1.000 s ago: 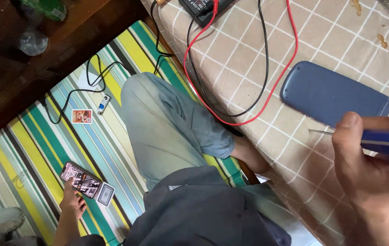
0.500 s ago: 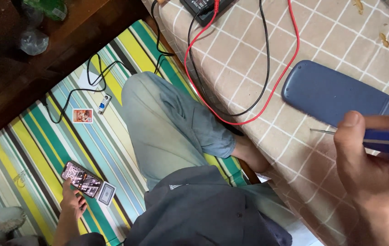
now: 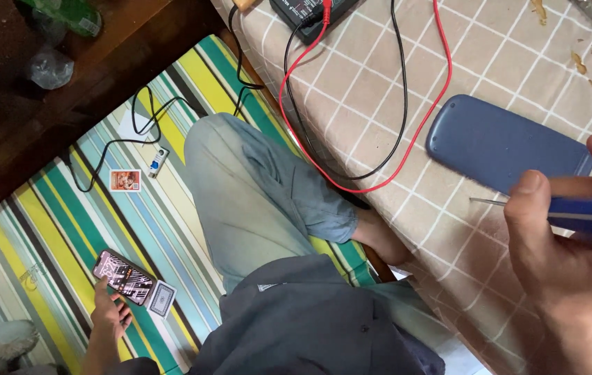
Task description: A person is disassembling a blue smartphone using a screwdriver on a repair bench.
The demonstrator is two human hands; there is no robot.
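My right hand is at the right edge, closed around a screwdriver with a blue and white handle. Its thin metal tip points left, just below a blue oblong plastic cover that lies on the checked tablecloth. My left hand is far off at the lower left, down on the striped mat. It grips the near end of a phone with a lit screen. A small card lies beside the phone.
A black meter sits at the table's far edge, with red and black leads looping across the cloth. My bent leg in pale jeans fills the middle. A black cable, a small picture card and a plug lie on the mat.
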